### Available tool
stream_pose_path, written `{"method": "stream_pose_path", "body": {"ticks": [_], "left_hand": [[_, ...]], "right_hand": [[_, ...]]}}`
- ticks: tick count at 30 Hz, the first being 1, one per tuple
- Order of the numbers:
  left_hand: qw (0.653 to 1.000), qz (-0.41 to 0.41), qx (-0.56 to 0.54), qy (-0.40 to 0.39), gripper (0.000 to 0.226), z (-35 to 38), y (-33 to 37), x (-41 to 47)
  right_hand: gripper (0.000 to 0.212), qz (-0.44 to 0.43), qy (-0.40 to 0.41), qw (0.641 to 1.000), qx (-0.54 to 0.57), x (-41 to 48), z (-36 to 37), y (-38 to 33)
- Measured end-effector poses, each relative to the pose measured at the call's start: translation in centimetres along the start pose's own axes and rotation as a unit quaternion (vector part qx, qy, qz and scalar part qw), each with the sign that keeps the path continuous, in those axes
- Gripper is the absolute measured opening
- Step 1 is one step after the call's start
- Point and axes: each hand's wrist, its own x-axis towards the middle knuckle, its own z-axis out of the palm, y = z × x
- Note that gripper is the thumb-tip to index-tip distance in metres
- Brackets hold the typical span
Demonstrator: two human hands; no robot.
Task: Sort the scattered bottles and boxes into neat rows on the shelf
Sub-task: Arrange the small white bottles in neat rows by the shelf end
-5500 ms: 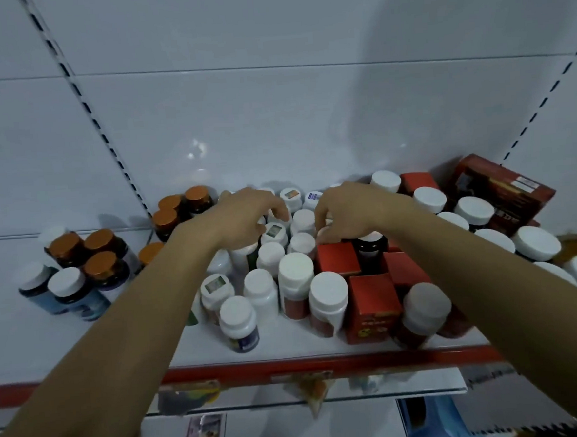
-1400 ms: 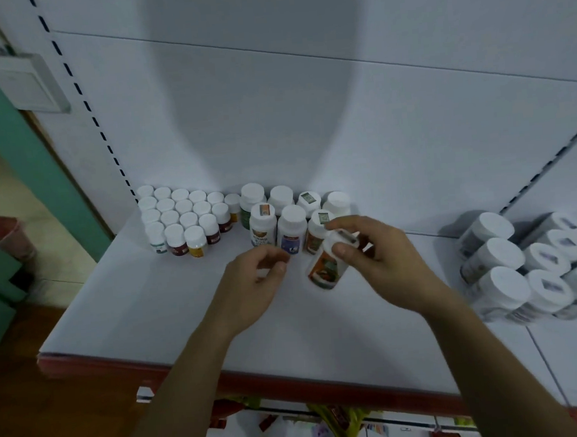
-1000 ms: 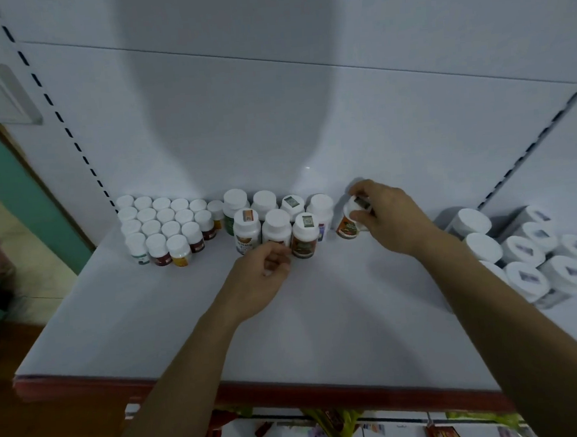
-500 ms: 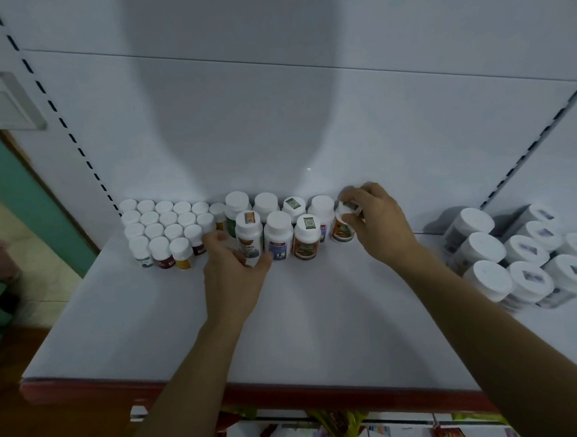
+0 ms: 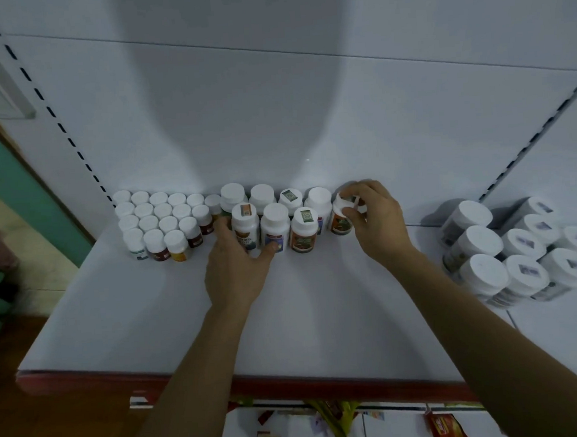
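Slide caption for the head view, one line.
Left hand holds a front-row bottle while right hand grips an orange-label bottle at the row's end on the white shelf.

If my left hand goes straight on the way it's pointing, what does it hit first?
The front-row bottle with the stickered cap: your left hand grips it between fingers and thumb. Directly behind it stands a white-capped bottle in the back row, though the gap between them is hard to judge.

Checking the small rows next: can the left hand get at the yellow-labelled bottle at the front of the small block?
Probably yes: the yellow-labelled bottle stands at the block's front corner, just left of the left hand, bare shelf before it; the hand must first release the tall bottle.
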Motion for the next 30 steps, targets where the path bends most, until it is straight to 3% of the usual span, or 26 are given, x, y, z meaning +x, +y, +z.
{"method": "stream_pose_path", "body": {"ticks": [8,13,16,18,20,23,26,30], "left_hand": [[1.0,-0.006,-0.025,0.014,0.09,0.0,-0.4,-0.7],[0.996,0.031,0.084,-0.014,0.033,0.3,-0.5,-4.4],[0.989,0.085,0.098,-0.075,0.018,2.8,1.6,-7.5],[0.982,0.128,0.043,-0.135,0.025,5.8,4.1,-9.7],[0.967,0.156,-0.007,-0.199,0.047,9.5,7.4,-11.9],[0.946,0.178,-0.035,-0.268,0.081,14.9,11.6,-14.7],[0.955,0.168,-0.066,-0.234,0.074,18.1,13.7,-15.7],[0.969,0.144,-0.105,-0.172,0.056,19.2,13.8,-16.4]], "right_hand": [[0.037,0.037,-0.036,0.999,0.008,-0.7,-1.6,-1.1],[0.033,0.0,-0.075,0.981,-0.18,-3.4,-8.8,1.1],[0.041,0.09,-0.062,0.952,-0.286,-3.3,-14.2,4.6],[0.051,0.177,-0.114,0.919,-0.333,-2.1,-16.5,6.9],[0.059,0.221,-0.192,0.903,-0.314,-1.0,-17.6,8.5],[0.052,0.223,-0.2,0.93,-0.213,-0.2,-17.7,9.5],[0.042,0.192,-0.179,0.945,-0.193,0.1,-17.6,10.0],[0.051,0.141,-0.152,0.964,-0.163,-0.1,-17.8,10.7]]}}
